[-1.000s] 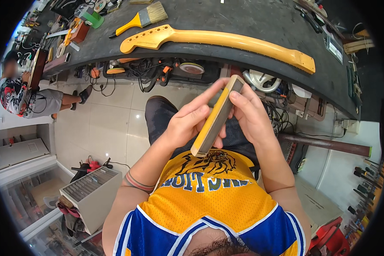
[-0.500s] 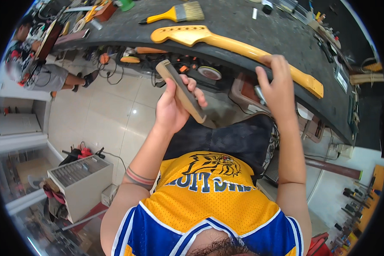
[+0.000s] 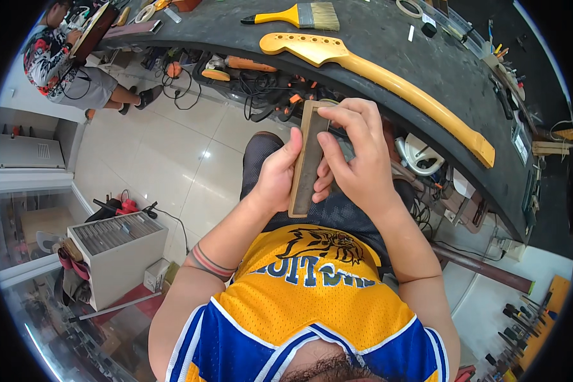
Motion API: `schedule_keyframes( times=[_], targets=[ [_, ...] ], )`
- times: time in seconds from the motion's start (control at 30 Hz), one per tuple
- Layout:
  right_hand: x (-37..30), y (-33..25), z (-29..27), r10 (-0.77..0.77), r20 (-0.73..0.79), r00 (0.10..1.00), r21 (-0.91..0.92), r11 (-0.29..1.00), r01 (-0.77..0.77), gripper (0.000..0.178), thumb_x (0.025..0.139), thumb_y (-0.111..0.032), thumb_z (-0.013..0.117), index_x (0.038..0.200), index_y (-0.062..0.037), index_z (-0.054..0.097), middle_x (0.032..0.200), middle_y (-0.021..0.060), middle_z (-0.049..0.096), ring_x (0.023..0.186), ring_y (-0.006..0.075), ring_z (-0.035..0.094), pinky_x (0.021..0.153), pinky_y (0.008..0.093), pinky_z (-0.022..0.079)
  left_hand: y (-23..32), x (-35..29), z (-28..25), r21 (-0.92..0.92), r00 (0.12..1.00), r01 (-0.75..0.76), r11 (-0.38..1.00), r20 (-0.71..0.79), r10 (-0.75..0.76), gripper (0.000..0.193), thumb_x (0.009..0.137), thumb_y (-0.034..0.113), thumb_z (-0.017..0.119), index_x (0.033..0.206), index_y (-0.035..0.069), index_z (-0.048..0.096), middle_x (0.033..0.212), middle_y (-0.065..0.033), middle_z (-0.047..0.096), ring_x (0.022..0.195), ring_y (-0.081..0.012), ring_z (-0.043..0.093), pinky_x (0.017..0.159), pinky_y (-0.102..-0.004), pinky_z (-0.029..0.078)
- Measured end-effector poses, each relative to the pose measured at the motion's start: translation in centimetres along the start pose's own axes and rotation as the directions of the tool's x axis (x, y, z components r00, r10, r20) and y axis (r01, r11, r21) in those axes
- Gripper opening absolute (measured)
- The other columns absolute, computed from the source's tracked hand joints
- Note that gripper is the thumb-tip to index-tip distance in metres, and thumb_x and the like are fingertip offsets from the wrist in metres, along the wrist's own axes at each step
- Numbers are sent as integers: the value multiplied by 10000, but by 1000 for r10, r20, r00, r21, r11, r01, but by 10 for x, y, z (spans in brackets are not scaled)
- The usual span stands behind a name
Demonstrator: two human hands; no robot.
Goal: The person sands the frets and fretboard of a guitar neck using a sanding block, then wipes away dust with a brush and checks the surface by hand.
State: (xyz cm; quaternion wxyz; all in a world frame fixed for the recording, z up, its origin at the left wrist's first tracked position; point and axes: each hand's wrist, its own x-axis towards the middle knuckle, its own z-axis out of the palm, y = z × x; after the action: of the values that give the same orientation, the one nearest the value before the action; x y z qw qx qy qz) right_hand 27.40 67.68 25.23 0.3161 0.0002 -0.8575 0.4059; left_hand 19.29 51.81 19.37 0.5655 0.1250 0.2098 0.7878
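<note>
In front of my lap I hold a long wooden sanding block (image 3: 307,167) with a tan rim and a dark grey face, tilted nearly upright. My left hand (image 3: 276,177) grips its left side, the thumb along the edge and the other fingers hidden behind. My right hand (image 3: 365,153) is bent over the right side, with thumb and fingertips on the dark face and edge. Beyond my hands, a glossy yellow guitar neck (image 3: 398,81) lies along the front of the dark workbench (image 3: 388,44), its headstock to the left.
A wide paintbrush (image 3: 315,16) with a yellow handle lies behind the headstock. Power tools and cables (image 3: 254,86) fill a shelf under the bench. Another person (image 3: 76,79) works at the far left. A white cabinet (image 3: 124,261) stands at the lower left.
My right hand has left the guitar neck and come over to the sanding block. The block has moved right and turned more upright in my left hand. The view has shifted slightly.
</note>
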Motion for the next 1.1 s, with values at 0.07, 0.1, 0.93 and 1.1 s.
schedule_keyframes(
  times=[0.07,0.1,0.93,1.1],
  targets=[
    [-5,1,-1,-43,-17,999,-92,995,41,350,966,-60,755,1309,-61,688,1273,143,592,1024,313,682,876,423,569,-4,0,-2,-2,1000,22,1000,5,-22,751,1123,751,306,1170,76,631,884,-52,581,714,-205,599,578,-355,515],
    [-7,0,-2,-1,8,1000,-93,996,2,354,974,-68,750,1322,-62,690,1298,149,587,1051,319,683,897,422,569,-6,0,-5,-26,999,34,999,-5,-34,733,1127,739,321,1194,77,629,880,-47,585,710,-201,595,579,-351,512],
    [-138,85,-91,777,247,579,683,284,-672,169,1137,-142,595,1254,-44,667,1082,49,718,970,150,713,889,313,567,74,218,61,546,965,-227,-807,236,-112,368,885,198,860,1166,68,661,1065,-161,778,1020,-399,774,864,-521,609],
    [-140,98,-96,756,258,601,739,246,-628,181,1136,-157,594,1265,-50,661,1076,47,718,963,162,717,882,324,566,84,229,61,409,906,-398,-821,316,-282,384,871,201,859,1190,67,693,1024,-157,795,985,-382,789,831,-506,623]
  ],
)
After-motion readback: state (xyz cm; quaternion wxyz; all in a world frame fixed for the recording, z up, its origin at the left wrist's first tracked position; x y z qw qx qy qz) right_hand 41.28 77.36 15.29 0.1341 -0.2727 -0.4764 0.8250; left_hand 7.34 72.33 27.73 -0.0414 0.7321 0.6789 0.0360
